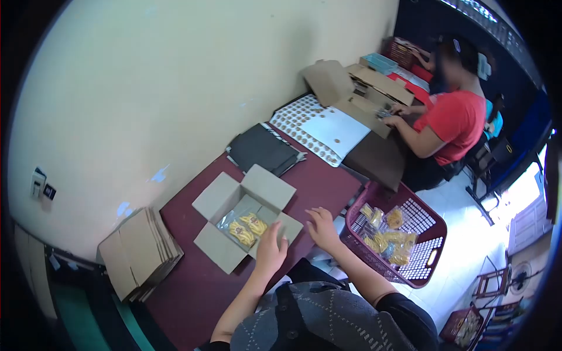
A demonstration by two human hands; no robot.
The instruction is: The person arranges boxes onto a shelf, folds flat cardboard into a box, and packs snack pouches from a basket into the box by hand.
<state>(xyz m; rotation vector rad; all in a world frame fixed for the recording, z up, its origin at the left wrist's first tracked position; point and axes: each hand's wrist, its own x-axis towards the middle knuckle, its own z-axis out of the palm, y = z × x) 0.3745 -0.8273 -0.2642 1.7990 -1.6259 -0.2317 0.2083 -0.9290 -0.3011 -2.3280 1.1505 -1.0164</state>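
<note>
An open cardboard box [272, 188] stands on the dark red table with its flaps folded outward. Inside lie clear plastic packets [241, 231] with yellow contents, which I cannot name more closely. My left hand [271, 250] is at the box's near edge, thumb apart from the fingers, with nothing visible in it. Just right of the box, my right hand [322, 228] hovers with fingers spread and holds nothing. A maroon plastic basket [436, 231] stands to the right, with several similar yellow packets [404, 245] in it.
Flattened cardboard boxes [137, 251] are stacked at the table's left edge. Behind the box lie dark folded sheets [264, 149]. A white sheet with rows of small round brown pieces [304, 117] lies farther back. A co-worker in a red shirt [459, 123] handles items over another box [380, 85].
</note>
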